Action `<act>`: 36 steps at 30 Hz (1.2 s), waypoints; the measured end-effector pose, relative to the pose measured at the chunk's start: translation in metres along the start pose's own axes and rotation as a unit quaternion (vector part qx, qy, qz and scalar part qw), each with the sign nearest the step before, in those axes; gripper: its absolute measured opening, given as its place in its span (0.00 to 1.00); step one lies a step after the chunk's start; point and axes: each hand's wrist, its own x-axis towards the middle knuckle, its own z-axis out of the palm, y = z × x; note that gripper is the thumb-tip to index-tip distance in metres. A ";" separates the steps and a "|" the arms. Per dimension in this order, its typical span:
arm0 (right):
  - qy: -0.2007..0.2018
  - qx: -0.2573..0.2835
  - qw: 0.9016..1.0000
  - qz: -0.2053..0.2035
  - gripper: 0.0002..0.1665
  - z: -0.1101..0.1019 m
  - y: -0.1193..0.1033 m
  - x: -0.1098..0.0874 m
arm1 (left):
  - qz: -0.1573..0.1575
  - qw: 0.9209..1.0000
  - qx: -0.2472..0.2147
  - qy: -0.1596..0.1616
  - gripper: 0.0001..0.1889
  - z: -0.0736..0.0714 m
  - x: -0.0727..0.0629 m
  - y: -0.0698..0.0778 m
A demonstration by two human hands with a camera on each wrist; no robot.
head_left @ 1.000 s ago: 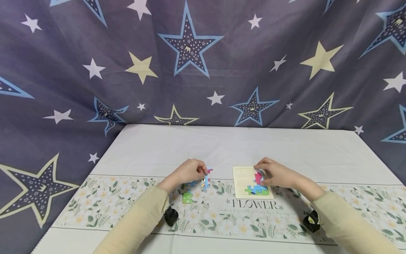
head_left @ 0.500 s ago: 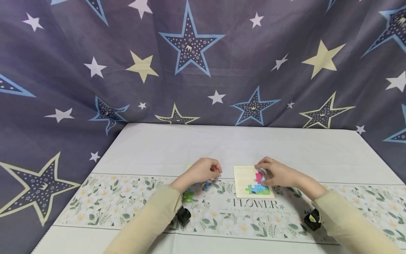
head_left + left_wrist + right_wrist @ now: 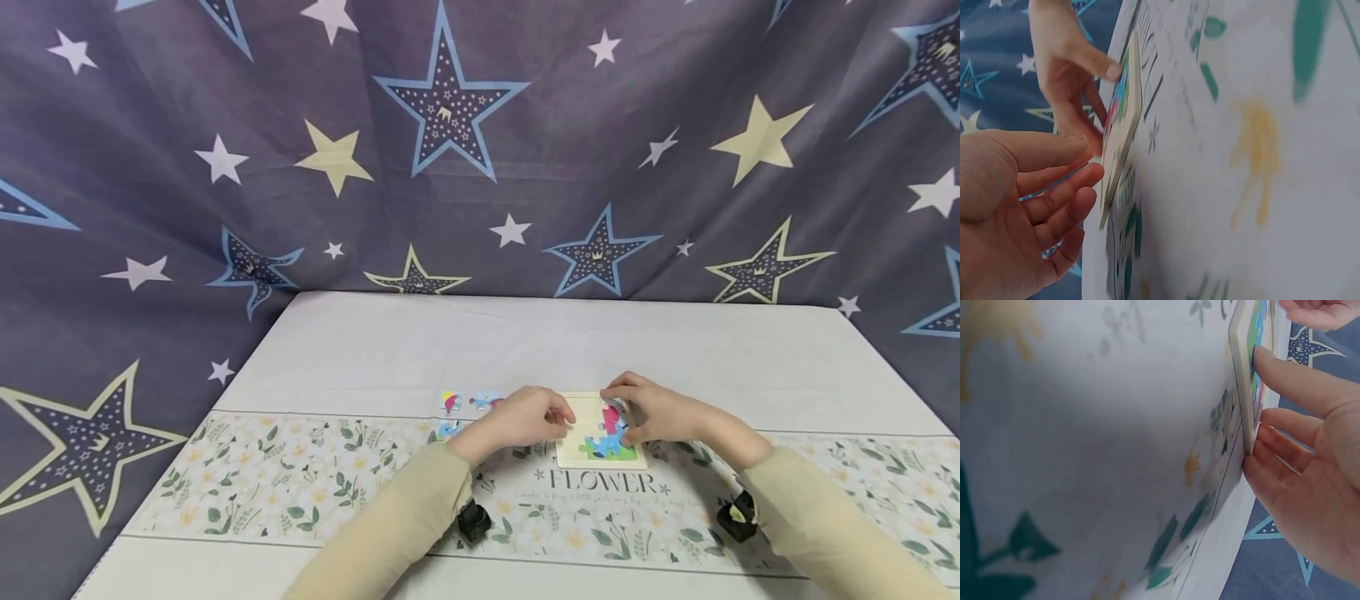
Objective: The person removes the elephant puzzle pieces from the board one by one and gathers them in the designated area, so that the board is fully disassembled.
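The jigsaw tray [image 3: 587, 412] lay just right of the left hand [image 3: 527, 415] (hold indeterminable), its opposite edge gripped by the right hand [image 3: 654, 411].

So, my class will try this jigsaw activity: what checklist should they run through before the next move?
1. Square cream wooden puzzle tray held: ok, the bare right hand grips its right side.
2. Tray filled: not ok, bare wood shows left of the blue, green and pink jigsaw pieces inside.
3. Loose multicoloured jigsaw pieces in sight: ok, some lie left of the tray.
4. All loose pieces visible: cannot tell, the left arm may cover some.
5. Piece in the bare left hand: cannot tell, none plainly shows at its fingertips.
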 end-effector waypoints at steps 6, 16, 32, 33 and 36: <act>0.002 0.001 1.000 -0.007 0.38 0.000 0.000 -0.001 | 0.012 0.999 0.021 -0.024 0.10 0.008 0.005 0.013; -0.002 0.005 1.000 -0.009 0.37 -0.001 0.000 -0.001 | 0.020 0.997 0.060 -0.048 0.15 0.018 0.010 0.023; 0.006 0.001 1.000 -0.013 0.37 -0.001 -0.001 -0.001 | 0.025 0.997 0.068 -0.040 0.11 0.024 0.014 0.025; 0.005 0.003 1.000 -0.011 0.37 -0.001 -0.001 -0.001 | 0.026 0.997 0.067 -0.038 0.11 0.024 0.014 0.025; 0.002 0.007 1.000 -0.007 0.37 -0.001 -0.001 0.000 | 0.027 0.997 0.065 -0.032 0.10 0.024 0.015 0.025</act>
